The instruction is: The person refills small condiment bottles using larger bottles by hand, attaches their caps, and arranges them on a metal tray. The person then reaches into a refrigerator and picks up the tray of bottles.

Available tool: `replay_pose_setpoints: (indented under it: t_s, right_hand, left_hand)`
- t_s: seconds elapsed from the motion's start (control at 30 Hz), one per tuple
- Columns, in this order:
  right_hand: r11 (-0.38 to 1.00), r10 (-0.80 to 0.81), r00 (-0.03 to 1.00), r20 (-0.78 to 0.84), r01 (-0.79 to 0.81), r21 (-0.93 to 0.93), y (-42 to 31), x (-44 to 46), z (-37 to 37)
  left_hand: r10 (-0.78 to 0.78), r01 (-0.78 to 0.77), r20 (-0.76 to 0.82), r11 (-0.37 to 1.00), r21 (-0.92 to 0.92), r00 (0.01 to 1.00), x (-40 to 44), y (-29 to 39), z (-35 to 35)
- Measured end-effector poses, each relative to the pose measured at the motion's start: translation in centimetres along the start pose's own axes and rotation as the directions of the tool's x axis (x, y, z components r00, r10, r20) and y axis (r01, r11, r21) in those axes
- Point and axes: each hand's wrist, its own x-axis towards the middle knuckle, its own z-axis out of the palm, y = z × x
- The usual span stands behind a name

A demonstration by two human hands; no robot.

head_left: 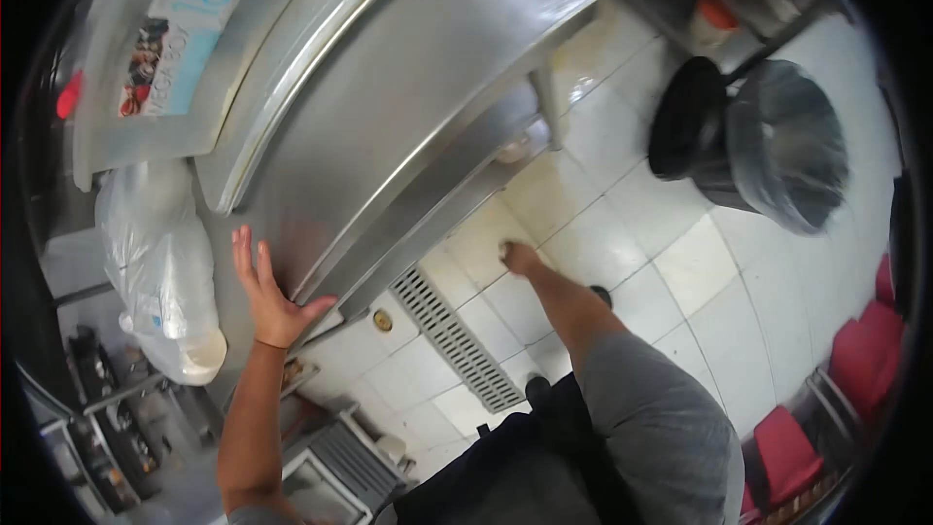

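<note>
- Mount: from where I stand, one camera, worn on the person's (661, 418) head.
- Aim: forward and steeply down; floor tiles (593, 233) near centre.
- Orientation: wearer's dark garment (505, 476) at 6 o'clock, steel counter (389, 68) slanting at 11, bin (787, 146) between 2 and 3.
- Range: counter within arm's reach; floor farther below.
- Field: wide, curved, corners dark.

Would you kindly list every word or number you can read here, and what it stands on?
"MEGA BOX": on the label of the plastic box.
"18": same label, in blue.
Any smaller print there, and the blue mark on the plastic bag, are too blurred to read.
</note>
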Motion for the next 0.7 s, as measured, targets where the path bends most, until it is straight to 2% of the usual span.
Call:
replay_pose_setpoints:
  t_s: [0.03,0.07,0.1,0.13,0.17,0.2,0.23,0.27,0.3,0.33,0.37,0.4,0.43,0.47,0.5,0.53,0.57,0.63,0.67,0.7]
  right_hand:
    - [0.99,0.141,0.988,0.057,-0.141,0.003,1.8,-5.4,-0.7]
    - [0.981,0.175,0.984,0.044,-0.171,-0.093,6.6,-9.6,1.2]
    - [0.97,0.164,0.986,-0.04,-0.169,-0.176,10.3,-16.3,1.4]
    - [0.94,0.183,0.981,0.062,-0.156,-0.304,14.9,-21.9,1.4]
    - [0.897,0.425,0.904,0.042,-0.415,-0.156,15.9,-30.0,-0.2]
    - [0.791,0.592,0.801,-0.085,-0.598,-0.13,20.2,-37.5,1.0]
    - [0.722,0.683,0.729,-0.054,-0.684,-0.106,22.1,-45.4,0.2]
    - [0.613,0.762,0.578,-0.293,-0.789,0.041,26.0,-52.4,2.7]
    - [0.538,0.821,0.515,-0.248,-0.842,0.032,22.2,-61.5,-0.8]
    - [0.418,0.885,0.335,-0.322,-0.877,0.237,23.3,-68.4,0.8]
    - [0.342,0.883,0.174,-0.435,-0.874,0.345,22.6,-74.9,3.0]
    - [0.332,0.854,0.048,-0.518,-0.817,0.472,19.5,-80.8,4.8]
    - [0.364,0.808,-0.106,-0.58,-0.684,0.632,16.7,-85.5,8.0]
    - [0.317,0.829,-0.186,-0.527,-0.619,0.718,13.5,-89.1,12.9]
    - [0.283,0.838,-0.258,-0.481,-0.549,0.787,11.1,-92.1,16.9]
    - [0.257,0.847,-0.31,-0.431,-0.472,0.843,9.4,-94.2,21.2]
    - [0.198,0.833,-0.378,-0.405,-0.479,0.855,7.9,-95.6,26.7]
    - [-0.005,0.899,-0.379,-0.22,-0.51,0.86,5.2,-96.0,38.9]
    - [-0.078,0.965,-0.245,-0.089,-0.598,0.798,3.5,-95.7,44.3]
    - [-0.087,0.986,-0.16,-0.036,-0.697,0.712,2.3,-94.9,50.0]
  left_hand:
    - [0.002,-0.003,-0.029,1.0,-0.023,1.0,0.0,0.3,-0.2]
    - [0.0,-0.001,-0.045,1.0,-0.017,0.999,-0.1,0.6,-0.6]
    - [0.006,-0.007,-0.064,1.0,-0.018,0.998,-0.2,0.9,-0.9]
    - [0.021,-0.023,-0.083,0.999,-0.027,0.996,-0.2,1.1,-1.2]
    - [0.032,-0.036,-0.105,0.999,-0.031,0.994,-0.5,1.2,-1.6]
    - [0.055,-0.06,-0.127,0.997,-0.041,0.99,-0.7,1.1,-1.8]
    - [0.078,-0.089,-0.163,0.994,-0.059,0.984,-0.8,1.6,-2.2]
    - [0.106,-0.124,-0.198,0.989,-0.082,0.974,-1.1,2.1,-2.5]
    - [0.162,-0.172,-0.259,0.985,-0.016,0.952,-1.4,1.7,-1.6]
    - [0.13,-0.113,-0.23,0.99,0.085,0.964,-2.1,2.0,-1.8]
    - [0.062,-0.017,-0.204,0.977,0.215,0.977,-2.5,1.5,-1.1]
    - [0.161,-0.066,-0.283,0.946,0.316,0.946,-2.5,2.1,-1.4]
    - [0.152,-0.014,-0.312,0.915,0.403,0.938,-2.6,2.0,-1.0]
    - [-0.017,0.107,-0.2,0.885,0.452,0.98,-3.3,4.9,-3.5]
    - [-0.205,0.224,-0.094,0.828,0.515,0.974,-4.4,8.3,-5.5]
    - [0.044,0.225,-0.405,0.773,0.592,0.913,-5.6,8.5,-1.5]
    - [0.184,0.196,-0.494,0.759,0.621,0.85,-7.8,12.7,-2.4]
    - [0.269,0.104,-0.452,0.757,0.645,0.851,-12.7,18.9,-0.7]
    - [0.254,0.079,-0.415,0.768,0.636,0.874,-15.6,22.6,0.6]
    - [0.293,0.052,-0.442,0.783,0.62,0.848,-17.7,26.5,1.9]
